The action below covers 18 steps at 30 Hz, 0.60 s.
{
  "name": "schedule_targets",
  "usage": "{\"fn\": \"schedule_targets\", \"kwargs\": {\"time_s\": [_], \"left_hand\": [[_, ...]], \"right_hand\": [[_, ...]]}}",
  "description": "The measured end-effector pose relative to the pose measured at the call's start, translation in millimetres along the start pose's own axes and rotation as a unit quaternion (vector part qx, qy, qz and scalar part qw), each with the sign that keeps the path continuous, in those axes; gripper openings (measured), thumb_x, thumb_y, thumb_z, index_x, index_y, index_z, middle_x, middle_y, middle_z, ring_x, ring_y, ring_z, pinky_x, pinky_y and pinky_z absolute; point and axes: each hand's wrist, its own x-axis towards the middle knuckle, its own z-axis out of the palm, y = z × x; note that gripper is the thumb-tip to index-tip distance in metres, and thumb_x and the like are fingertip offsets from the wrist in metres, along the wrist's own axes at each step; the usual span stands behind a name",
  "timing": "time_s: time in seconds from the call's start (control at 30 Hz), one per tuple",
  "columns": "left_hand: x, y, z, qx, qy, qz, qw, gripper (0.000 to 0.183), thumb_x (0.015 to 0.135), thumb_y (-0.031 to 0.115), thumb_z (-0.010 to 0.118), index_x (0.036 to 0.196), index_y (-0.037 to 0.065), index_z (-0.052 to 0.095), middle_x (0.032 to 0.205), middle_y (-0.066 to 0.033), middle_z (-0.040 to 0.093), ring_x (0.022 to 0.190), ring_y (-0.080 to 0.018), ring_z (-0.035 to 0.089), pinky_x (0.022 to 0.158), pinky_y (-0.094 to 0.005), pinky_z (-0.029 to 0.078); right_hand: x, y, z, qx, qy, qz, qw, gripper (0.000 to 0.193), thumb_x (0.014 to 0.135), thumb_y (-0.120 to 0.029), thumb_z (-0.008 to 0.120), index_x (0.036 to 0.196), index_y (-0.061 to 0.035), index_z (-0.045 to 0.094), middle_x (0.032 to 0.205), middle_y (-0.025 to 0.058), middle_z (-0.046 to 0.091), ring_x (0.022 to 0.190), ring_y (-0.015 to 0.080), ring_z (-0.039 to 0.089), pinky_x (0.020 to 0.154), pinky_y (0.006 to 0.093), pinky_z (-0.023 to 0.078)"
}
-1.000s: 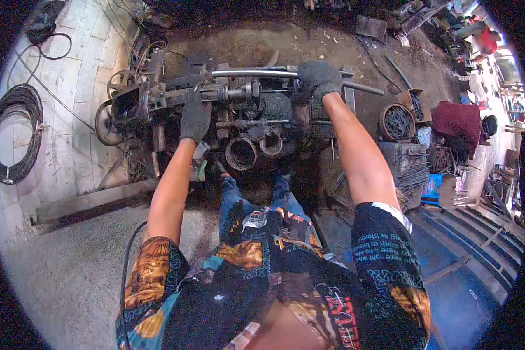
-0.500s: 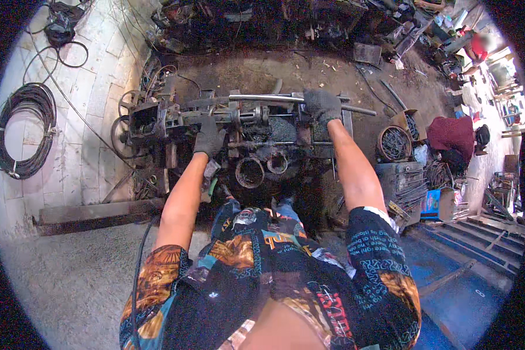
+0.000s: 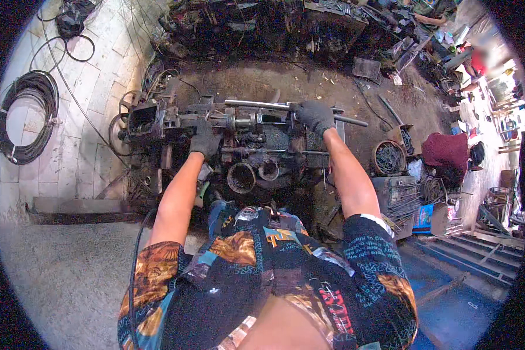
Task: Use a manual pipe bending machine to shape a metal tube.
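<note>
A long metal machine [image 3: 262, 140] with shafts and a round flange stretches across in front of me. My right hand [image 3: 314, 115], in a dark grey glove, is closed around a long metal rod [image 3: 255, 104] on its far side. The rod's bright left part runs toward the machine's middle, and a length sticks out right of my glove. My left hand [image 3: 205, 141], gloved alike, is on the machine left of the flange, its fingers curled over a part they mostly hide. Two open round pipe ends [image 3: 241, 178] face up below the shafts.
A bucket of metal pieces [image 3: 389, 157] stands right of the machine, near a stack of thin rods [image 3: 398, 195]. Farther right, a person in maroon [image 3: 445, 153] bends down. Coiled cable [image 3: 28, 116] lies on the left, and cluttered benches [image 3: 262, 29] line the far side.
The whole view has shifted slightly, with the machine lower in the picture. My left hand sits a little farther forward on the machine. My right hand keeps its grip on the rod.
</note>
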Motion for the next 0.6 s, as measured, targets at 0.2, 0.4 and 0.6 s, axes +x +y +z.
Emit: {"fn": "schedule_targets", "kwargs": {"time_s": [0.2,0.4,0.6], "left_hand": [[20,-19,3,-0.113,0.066,0.009,0.991,0.092,0.096,0.043,0.062,0.156,-0.012,0.02,0.163,-0.0333,0.023,0.153,-0.0443,0.022,0.126,-0.0439,0.022],[13,6,-24,-0.104,0.026,-0.04,0.993,0.093,0.093,0.043,0.06,0.156,-0.012,0.02,0.164,-0.0327,0.022,0.155,-0.0422,0.018,0.129,-0.0418,0.016],[22,0,-32,-0.119,-0.045,-0.009,0.992,0.089,0.095,0.042,0.058,0.156,-0.013,0.023,0.163,-0.0332,0.023,0.155,-0.0439,0.018,0.128,-0.0437,0.016]], "right_hand": [[0,6,9,-0.04,0.043,-0.062,0.996,0.038,0.094,-0.042,0.055,0.094,-0.0128,0.079,0.101,0.0179,0.076,0.093,0.04,0.073,0.083,0.0526,0.056],[-3,21,1,0.048,0.056,-0.079,0.994,0.044,0.095,-0.053,0.052,0.1,-0.0183,0.079,0.103,0.0155,0.075,0.093,0.038,0.072,0.082,0.0506,0.057],[4,28,13,0.029,0.008,-0.04,0.999,0.041,0.099,-0.048,0.052,0.115,-0.0178,0.074,0.109,0.0161,0.074,0.104,0.0386,0.07,0.09,0.0505,0.054]]}}
